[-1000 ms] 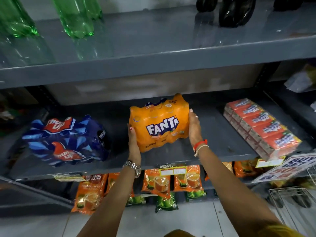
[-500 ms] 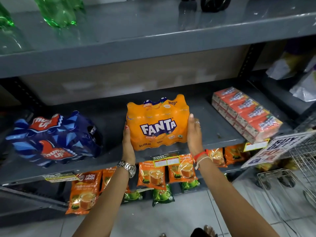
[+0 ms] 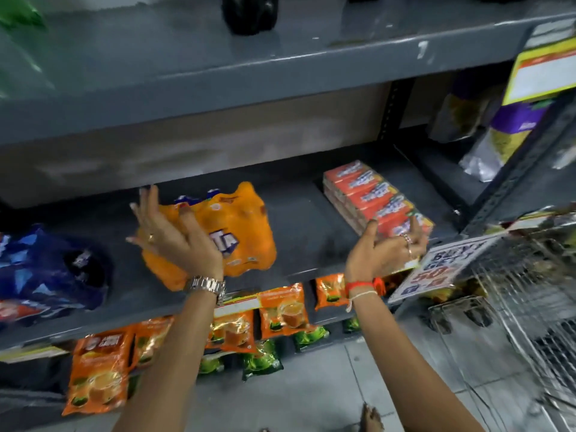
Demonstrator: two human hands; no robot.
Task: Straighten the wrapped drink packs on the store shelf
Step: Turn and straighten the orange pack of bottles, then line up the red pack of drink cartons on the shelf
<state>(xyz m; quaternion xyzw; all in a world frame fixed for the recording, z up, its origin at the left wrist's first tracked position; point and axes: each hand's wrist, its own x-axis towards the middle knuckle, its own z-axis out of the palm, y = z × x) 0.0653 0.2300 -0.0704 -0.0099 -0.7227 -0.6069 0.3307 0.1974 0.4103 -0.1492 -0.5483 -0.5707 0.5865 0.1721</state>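
Looking down at a grey metal shelf (image 3: 305, 241) with three wrapped packs on it. Orange shrink-wrapped pack (image 3: 237, 232) of blue-capped bottles in the middle, tilted, only "TA" of the white logo readable past the left hand (image 3: 174, 238). Left hand spread wide, fingers fanned, lying over the pack's left face, silver watch (image 3: 207, 286) on the wrist. Blue wrapped pack (image 3: 53, 275) at far left, cut off by the edge, print too blurred to read. Red-orange wrapped carton pack (image 3: 374, 198) on the right, lying at an angle, label smeared. Right hand (image 3: 386, 254) loosely cupped, fingers curled, right at that pack's near end; can't tell if actually touching. Rings on the fingers, red band (image 3: 361, 285) on the wrist. Tilted sign (image 3: 436, 269) just beside, reads something like "BUY" and "50". Orange pouches (image 3: 280, 310) hanging below the shelf edge, roughly six, a cup pictured on each. One dark bottle (image 3: 249, 14) on the upper shelf.
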